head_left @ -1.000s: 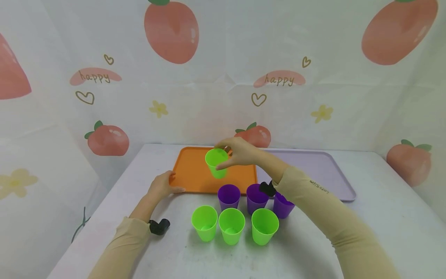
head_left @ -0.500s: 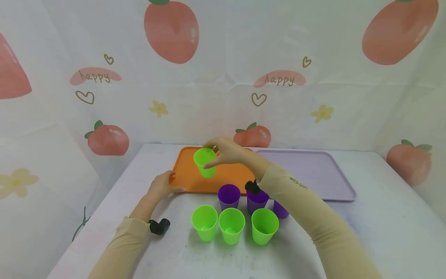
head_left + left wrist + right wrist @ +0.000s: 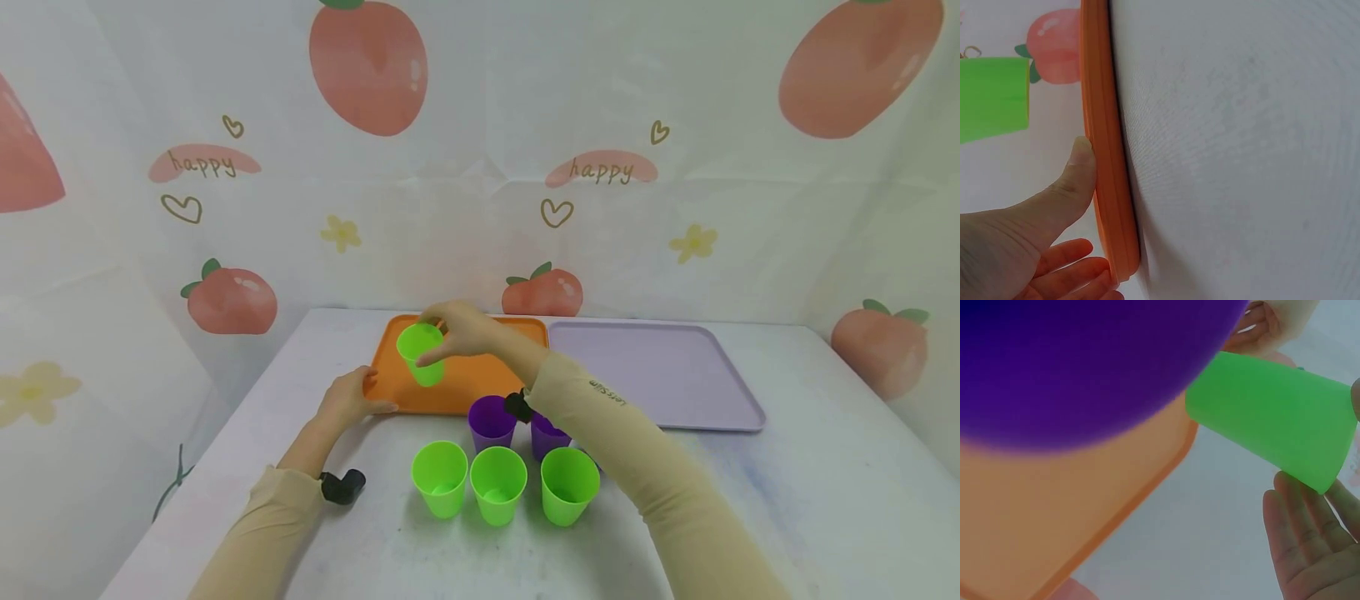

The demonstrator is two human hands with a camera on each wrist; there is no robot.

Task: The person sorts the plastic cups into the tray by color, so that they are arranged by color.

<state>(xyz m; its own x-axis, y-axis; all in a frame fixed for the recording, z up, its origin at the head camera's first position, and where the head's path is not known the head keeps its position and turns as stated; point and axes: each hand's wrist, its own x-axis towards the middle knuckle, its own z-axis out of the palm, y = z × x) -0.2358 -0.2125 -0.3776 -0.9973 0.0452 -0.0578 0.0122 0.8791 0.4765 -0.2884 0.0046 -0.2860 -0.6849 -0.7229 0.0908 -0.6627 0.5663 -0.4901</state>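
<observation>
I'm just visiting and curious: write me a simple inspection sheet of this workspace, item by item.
Surface: white table with a few small dark marks.
Job's things: one green cup held above the orange tray; lilac tray beside it; three green cups standing nearer the person; at least two purple cups, the right sleeve hiding part of that row.
Clutter: nothing seen.
Hands: left hand holds the orange tray's near-left corner; right hand grips the raised cup.
Cables: one thin dark cable by the table's left edge.
Surroundings: pale backdrop printed with red fruit, flowers and "happy".
</observation>
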